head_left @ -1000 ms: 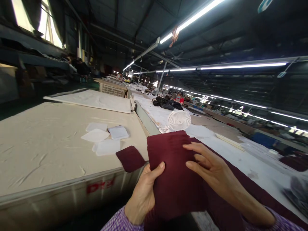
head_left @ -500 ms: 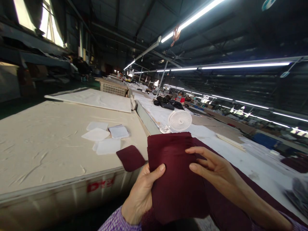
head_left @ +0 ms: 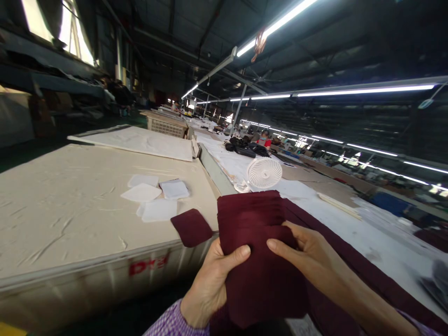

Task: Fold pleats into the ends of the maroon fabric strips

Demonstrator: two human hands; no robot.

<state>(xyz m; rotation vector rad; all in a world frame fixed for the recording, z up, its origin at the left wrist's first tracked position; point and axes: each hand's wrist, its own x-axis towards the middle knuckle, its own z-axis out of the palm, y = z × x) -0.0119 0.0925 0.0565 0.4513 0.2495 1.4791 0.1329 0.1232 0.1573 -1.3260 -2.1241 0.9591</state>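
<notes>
Both my hands hold a stack of maroon cut fabric pieces [head_left: 262, 280] in front of me. My left hand [head_left: 213, 275] grips its left edge, thumb on top and fingers hidden underneath. At the right edge my right hand [head_left: 304, 247] pinches the cloth, its thumb on the front face and the other fingers behind. The top piece sits lower than the layers beneath, whose edges show above it. A single maroon fabric piece [head_left: 192, 227] lies on the cream surface to the left. Beyond it are several white cut pieces [head_left: 159, 210].
A cream-covered table [head_left: 70, 200] spreads to the left, with a white board [head_left: 140, 142] at its far side. A small white fan [head_left: 264, 174] stands on the long white table [head_left: 350, 233] ahead. Black items [head_left: 245, 147] and a person in red [head_left: 264, 139] are farther off.
My right hand has closed on the right edge of the stack, where its fingers were loosely apart before. The top piece has slid or folded down, baring layers at the upper end.
</notes>
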